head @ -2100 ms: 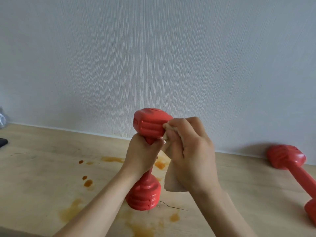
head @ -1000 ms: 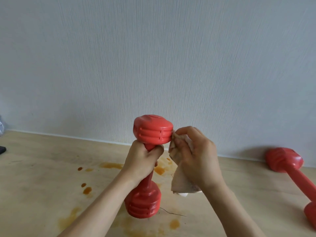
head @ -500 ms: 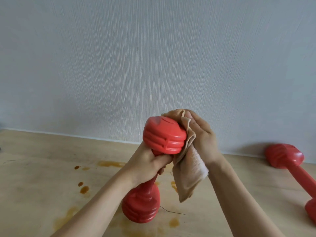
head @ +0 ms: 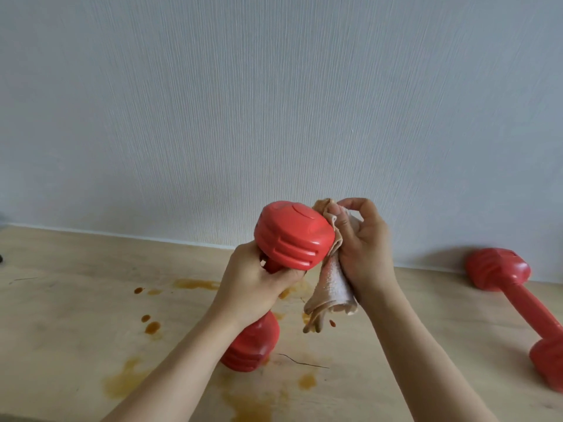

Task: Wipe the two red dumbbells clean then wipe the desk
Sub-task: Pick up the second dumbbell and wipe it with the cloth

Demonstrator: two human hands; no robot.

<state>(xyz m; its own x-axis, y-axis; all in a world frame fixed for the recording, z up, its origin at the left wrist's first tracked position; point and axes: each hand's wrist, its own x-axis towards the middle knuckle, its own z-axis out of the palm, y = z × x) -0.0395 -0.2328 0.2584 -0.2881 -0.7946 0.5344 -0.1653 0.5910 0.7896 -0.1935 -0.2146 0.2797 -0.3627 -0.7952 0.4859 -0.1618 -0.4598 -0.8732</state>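
Left hand (head: 259,287) grips handle of red dumbbell (head: 294,236), tilted above stained counter (head: 76,300). Right hand (head: 362,248) fingers pinch soft cloth (head: 332,287) against upper head. Probably rigid, smooth plastic; handle safest hold. Second dumbbell (head: 518,303) far right.

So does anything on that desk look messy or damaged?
Yes. Orange-brown stains are splashed across the wooden desk, in spots and smears below the held dumbbell. A thin dark crack-like line also marks the wood. The cloth looks soiled.

A dumbbell (head: 294,236) stands held above the desk (head: 67,303), cloth (head: 332,281) right of it, second dumbbell (head: 518,303) far right.
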